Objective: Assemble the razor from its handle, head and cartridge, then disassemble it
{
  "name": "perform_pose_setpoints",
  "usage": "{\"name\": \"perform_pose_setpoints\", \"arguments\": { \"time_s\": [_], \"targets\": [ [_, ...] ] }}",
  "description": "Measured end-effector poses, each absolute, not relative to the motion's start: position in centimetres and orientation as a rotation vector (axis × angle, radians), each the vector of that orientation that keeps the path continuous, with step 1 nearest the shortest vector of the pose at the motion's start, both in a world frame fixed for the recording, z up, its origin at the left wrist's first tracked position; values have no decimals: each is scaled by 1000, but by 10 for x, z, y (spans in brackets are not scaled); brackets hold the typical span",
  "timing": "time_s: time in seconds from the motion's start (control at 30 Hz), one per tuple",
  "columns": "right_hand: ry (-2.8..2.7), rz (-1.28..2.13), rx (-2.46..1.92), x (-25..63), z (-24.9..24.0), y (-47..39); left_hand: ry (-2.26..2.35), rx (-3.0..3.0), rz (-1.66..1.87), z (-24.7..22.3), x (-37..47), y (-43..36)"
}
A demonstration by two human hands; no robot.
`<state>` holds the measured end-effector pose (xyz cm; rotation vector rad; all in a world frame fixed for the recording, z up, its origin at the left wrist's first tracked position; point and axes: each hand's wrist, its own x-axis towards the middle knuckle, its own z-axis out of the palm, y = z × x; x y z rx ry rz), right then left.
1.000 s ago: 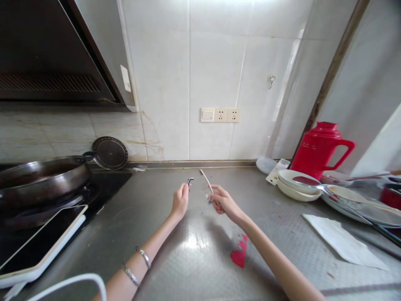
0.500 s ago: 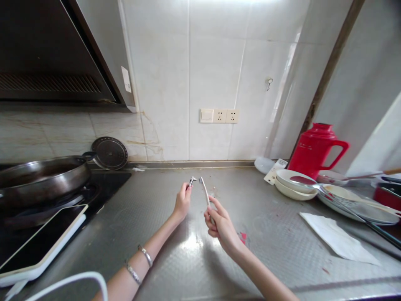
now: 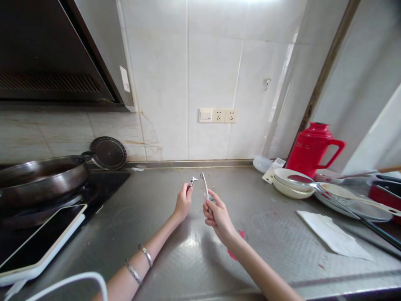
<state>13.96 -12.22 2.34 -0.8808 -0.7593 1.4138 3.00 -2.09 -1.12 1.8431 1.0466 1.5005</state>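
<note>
My left hand (image 3: 183,202) is closed around a small razor (image 3: 192,181) with a silver T-shaped head; most of its handle is hidden by the fingers. Just to the right, my right hand (image 3: 218,215) grips a white toothbrush (image 3: 205,186) by its handle, head up, bristles facing left. A narrow gap separates the toothbrush head from the razor. Both hands are above the grey metal countertop (image 3: 166,263). Red patches (image 3: 232,254) show on the counter beside my right wrist.
At left, a steel pan (image 3: 46,179) sits on the stove, with a phone-like device (image 3: 40,242) and white cable in front. To the right are stacked bowls (image 3: 290,190), plates with utensils, a red thermos (image 3: 311,152) and a white paper sheet (image 3: 335,236).
My right hand has shifted slightly, and the toothbrush stands more upright with its head a little higher. My left hand barely moves. The camera view has turned slightly to the right.
</note>
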Motion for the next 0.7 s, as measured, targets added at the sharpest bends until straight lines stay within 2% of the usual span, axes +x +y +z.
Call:
{"name": "perform_pose_setpoints", "arguments": {
  "time_s": [0.7],
  "targets": [
    [-642,1440,-848,123,15,-122,960,1764,1446,-23,34,-19]
  ]
}}
